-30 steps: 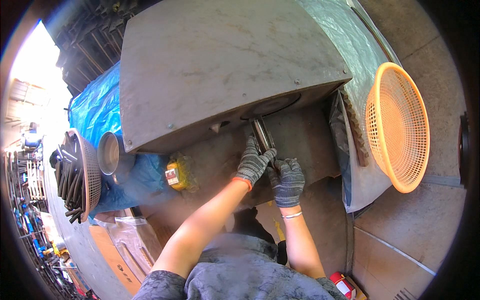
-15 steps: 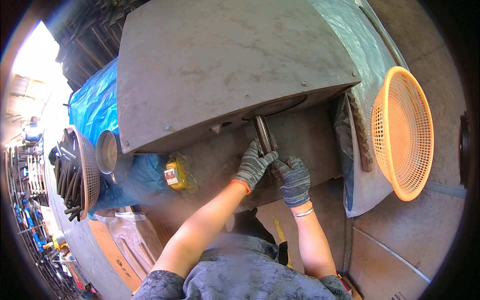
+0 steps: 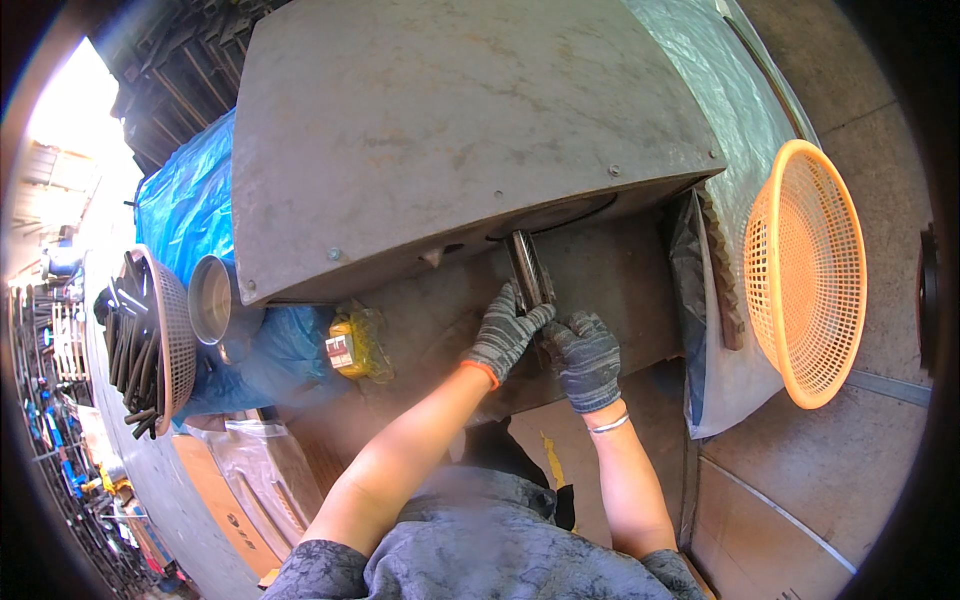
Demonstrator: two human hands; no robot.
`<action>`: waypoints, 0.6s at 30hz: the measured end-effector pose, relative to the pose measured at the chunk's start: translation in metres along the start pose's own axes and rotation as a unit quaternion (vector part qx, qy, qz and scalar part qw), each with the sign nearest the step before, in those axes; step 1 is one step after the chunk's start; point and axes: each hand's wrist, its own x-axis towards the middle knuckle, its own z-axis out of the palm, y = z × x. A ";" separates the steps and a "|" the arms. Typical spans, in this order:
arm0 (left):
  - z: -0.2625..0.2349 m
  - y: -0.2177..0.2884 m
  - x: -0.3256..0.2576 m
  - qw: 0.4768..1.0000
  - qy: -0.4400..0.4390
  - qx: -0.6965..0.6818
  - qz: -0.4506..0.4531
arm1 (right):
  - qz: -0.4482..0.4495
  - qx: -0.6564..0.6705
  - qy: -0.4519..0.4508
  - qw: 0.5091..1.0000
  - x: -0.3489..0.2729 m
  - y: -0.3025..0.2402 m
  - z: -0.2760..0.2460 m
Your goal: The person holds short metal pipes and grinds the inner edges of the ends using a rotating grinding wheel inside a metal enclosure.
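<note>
Both hands wear dark grey knit gloves. My left hand (image 3: 505, 332) grips the near end of a short bundle of metal bars (image 3: 527, 268) lying on the lower table of a big grey machine. The bundle's far end reaches under the machine's flat grey cover (image 3: 440, 130). My right hand (image 3: 585, 358) rests just right of it, fingers curled against the bundle's near end. A thin bracelet sits on my right wrist.
An orange plastic basket (image 3: 805, 270) stands at the right on a clear plastic sheet. At the left are a mesh basket of dark metal rods (image 3: 150, 340), a metal bowl (image 3: 210, 298), a blue tarp and a yellow packet (image 3: 355, 345). Cardboard lies below.
The view has shifted slightly. Both hands stay on the bar bundle, which has slid a little further under the machine cover.
</note>
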 end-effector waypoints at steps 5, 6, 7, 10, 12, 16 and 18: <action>-0.002 -0.005 0.001 1.000 -0.002 -0.010 0.005 | 0.001 0.024 0.014 1.000 0.001 -0.002 0.000; -0.001 0.002 -0.001 1.000 -0.004 -0.016 0.002 | 0.012 0.035 0.016 0.999 0.001 -0.003 -0.001; -0.001 0.007 -0.003 1.000 -0.006 -0.021 -0.001 | 0.026 0.064 0.024 0.997 0.001 -0.004 -0.002; 0.000 0.007 -0.003 1.000 -0.004 -0.021 -0.003 | 0.049 0.099 0.040 0.993 0.001 -0.004 -0.005; -0.001 0.005 -0.001 1.000 0.005 0.004 -0.005 | 0.042 0.057 0.042 0.997 0.001 -0.004 -0.003; 0.004 0.022 -0.008 1.000 0.012 -0.008 0.003 | 0.048 0.089 0.063 0.993 0.000 -0.003 -0.001; 0.000 0.013 -0.003 1.000 0.012 0.017 -0.006 | 0.030 0.100 0.072 0.992 0.002 -0.001 0.001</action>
